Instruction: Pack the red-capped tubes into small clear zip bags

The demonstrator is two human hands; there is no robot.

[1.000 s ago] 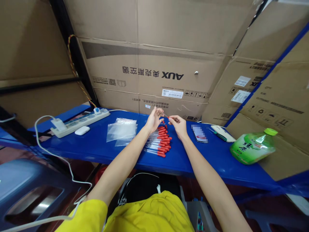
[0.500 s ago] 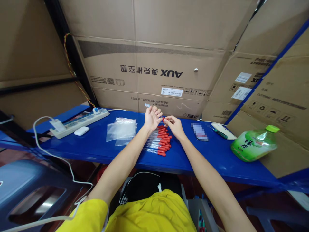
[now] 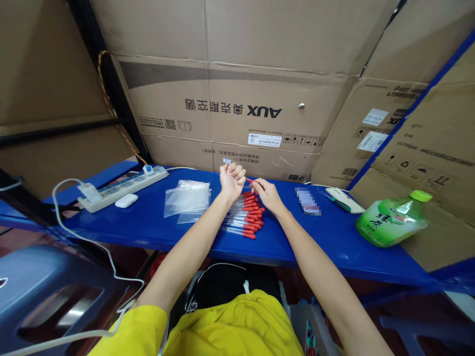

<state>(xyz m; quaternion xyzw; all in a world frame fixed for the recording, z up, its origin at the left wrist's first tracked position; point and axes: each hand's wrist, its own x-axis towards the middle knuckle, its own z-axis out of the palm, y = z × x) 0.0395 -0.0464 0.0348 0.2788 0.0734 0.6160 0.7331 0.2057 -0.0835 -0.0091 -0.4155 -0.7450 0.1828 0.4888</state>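
My right hand (image 3: 267,196) pinches a small red rubber bulb (image 3: 251,181) between thumb and fingertips. Close beside it, my left hand (image 3: 232,181) is closed with its fingers curled and palm turned up; what lies inside them is hidden. Below both hands, a row of droppers (image 3: 249,226) with clear tubes and red bulbs lies on the blue shelf, bulbs toward the right. Part of that row is covered by my left wrist. Left of my left forearm lie several clear plastic bags (image 3: 189,199), overlapping one another.
A white power strip (image 3: 124,188) and a white earbud case (image 3: 126,200) sit at the left. To the right are a phone (image 3: 308,201), a green-handled tool (image 3: 340,203) and a large green bottle (image 3: 393,222) on its side. Cardboard (image 3: 230,44) walls the back.
The red bulb in my right hand now points further left, toward my left hand. My left fingers have curled in more tightly. The row of droppers looks the same.
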